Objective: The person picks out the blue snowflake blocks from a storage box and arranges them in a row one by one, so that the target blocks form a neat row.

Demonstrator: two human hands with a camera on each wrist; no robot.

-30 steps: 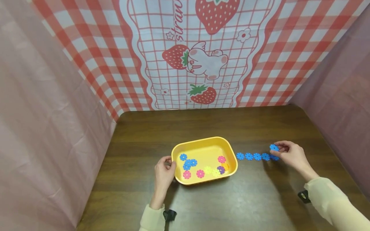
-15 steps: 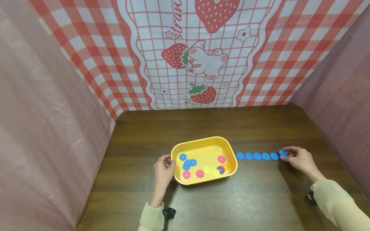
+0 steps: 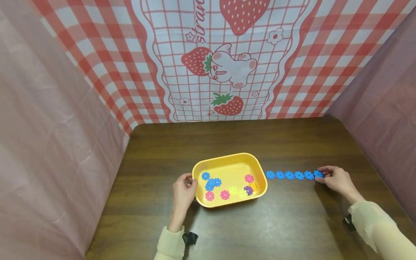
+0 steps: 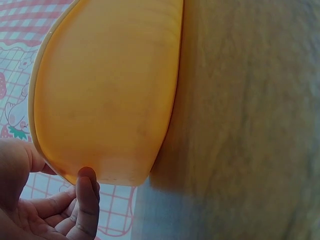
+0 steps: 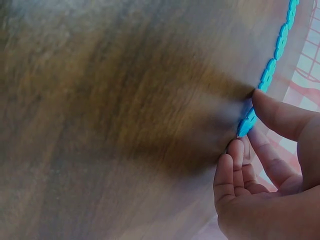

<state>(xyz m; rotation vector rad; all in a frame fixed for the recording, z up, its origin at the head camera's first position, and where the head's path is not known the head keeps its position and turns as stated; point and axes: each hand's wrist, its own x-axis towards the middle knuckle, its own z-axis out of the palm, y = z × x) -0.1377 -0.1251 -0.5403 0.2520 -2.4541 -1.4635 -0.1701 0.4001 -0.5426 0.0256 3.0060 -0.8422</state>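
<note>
At the right end of a row of blue snowflake discs [image 3: 289,175], my right hand [image 3: 338,180] pinches the last blue snowflake disc [image 3: 317,174] between thumb and fingers. That disc [image 5: 247,123] lies down at the wooden surface in the right wrist view, in line with its neighbours. My left hand [image 3: 184,191] grips the left end of a yellow plastic tray [image 3: 227,169], thumb at the rim and fingers against the outer wall. Inside the tray are several blue discs [image 3: 210,185], pink discs [image 3: 225,195], yellow discs [image 3: 242,193], a purple disc [image 3: 248,190] and an orange one.
The brown wooden table [image 3: 276,224] carries the tray near its middle, with the row running right from it. A red checked strawberry cloth [image 3: 227,72] hangs behind. Pink curtains [image 3: 48,144] close off both sides.
My right hand has moved right and down, bringing the blue disc from above the row to its right end. My left hand has stayed on the tray.
</note>
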